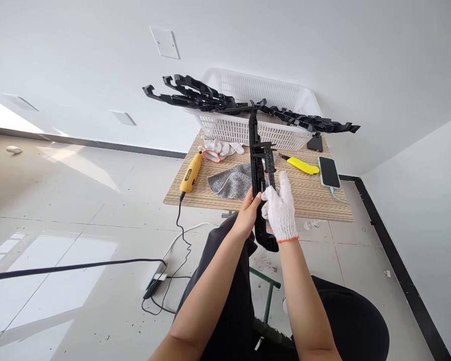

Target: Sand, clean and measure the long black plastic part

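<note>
My bare left hand (247,213) grips the lower half of a long black plastic part (262,235), which stands nearly upright in the view in front of the table. A white knit glove with an orange cuff covers my right hand (280,210). Its fingers close round a black vernier caliper (269,168), whose jaws reach across the upper part of the black plastic piece. Whether the jaws touch the plastic cannot be made out. Behind, a white basket (225,131) bears several similar black plastic parts (206,98) that stick out over its sides.
On the wooden table (225,204) lie a yellow rotary tool (191,173), a grey cloth (231,181), a spare glove (221,146), a yellow utility knife (302,165), a charging phone (328,173) and a dark phone (315,144). Cords and a power strip (154,286) lie on the floor.
</note>
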